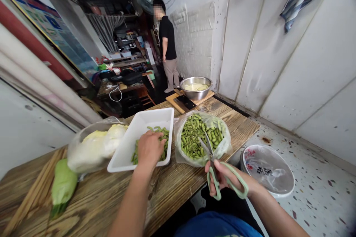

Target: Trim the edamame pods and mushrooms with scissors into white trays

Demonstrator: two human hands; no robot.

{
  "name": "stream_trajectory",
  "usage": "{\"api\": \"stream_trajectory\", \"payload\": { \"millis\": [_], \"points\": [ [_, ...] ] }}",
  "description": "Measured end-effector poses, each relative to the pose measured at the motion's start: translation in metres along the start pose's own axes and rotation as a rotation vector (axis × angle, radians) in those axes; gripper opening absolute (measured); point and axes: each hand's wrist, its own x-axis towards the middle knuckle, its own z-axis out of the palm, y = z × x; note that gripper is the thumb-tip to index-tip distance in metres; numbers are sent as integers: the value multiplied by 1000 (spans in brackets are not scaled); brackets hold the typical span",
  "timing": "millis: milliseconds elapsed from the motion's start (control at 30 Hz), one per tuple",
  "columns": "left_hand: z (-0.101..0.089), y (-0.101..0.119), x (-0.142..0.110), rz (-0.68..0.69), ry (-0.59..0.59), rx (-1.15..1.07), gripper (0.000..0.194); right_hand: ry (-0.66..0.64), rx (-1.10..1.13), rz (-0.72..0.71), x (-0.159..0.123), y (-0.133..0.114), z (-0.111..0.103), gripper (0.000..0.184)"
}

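Note:
My left hand [150,147] is palm down inside a white plastic tray [116,161], over green edamame pods [164,148]. Its visible fingers look slightly bent and apart; the undersides are hidden. My right hand [222,176] grips scissors [211,157] by their pale green handles. Their parted blades point away from me, above a clear plastic bag [226,148] full of edamame pods [194,127]. Some pods in the bag look darker and bunched on stems. The bag stands just right of the tray.
A bag of pale yellow food [94,146], a green zucchini [63,181] and wooden sticks [36,192] lie left. Behind are a cleaver [185,102] on a cutting board [172,100] and a steel bowl [196,90]. A lined bin [267,172] stands right; a person [167,40] stands farther back.

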Motion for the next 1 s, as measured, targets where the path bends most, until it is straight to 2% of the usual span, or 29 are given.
{"api": "stream_trajectory", "payload": {
  "millis": [100,167,233,333,467,567,667,767,900,1000],
  "points": [
    [5,3,14,101,-50,60,19,-59,191,-11,2,3,-5,70],
    [17,19,20,249,-163,81,21,-46,180,-24,4,4,-7,65],
    [32,37,25,336,-267,196,25,-35,129,-30,6,6,-6,64],
    [48,53,31,297,-361,418,28,2,58,-50,6,8,-6,65],
    [53,50,39,258,-380,468,30,18,-18,-70,4,6,-6,65],
    [47,42,39,237,-350,302,25,3,-118,-70,3,2,-5,66],
    [39,37,28,194,-302,79,22,46,-220,-72,3,0,-3,67],
    [33,37,11,80,-220,-326,23,60,-266,-68,4,-1,0,68],
    [28,47,-9,-216,-333,-916,34,76,-342,-64,4,-6,4,65],
    [22,56,-17,-320,-362,-1087,42,111,-408,-63,2,-11,7,64]
  ]
}}
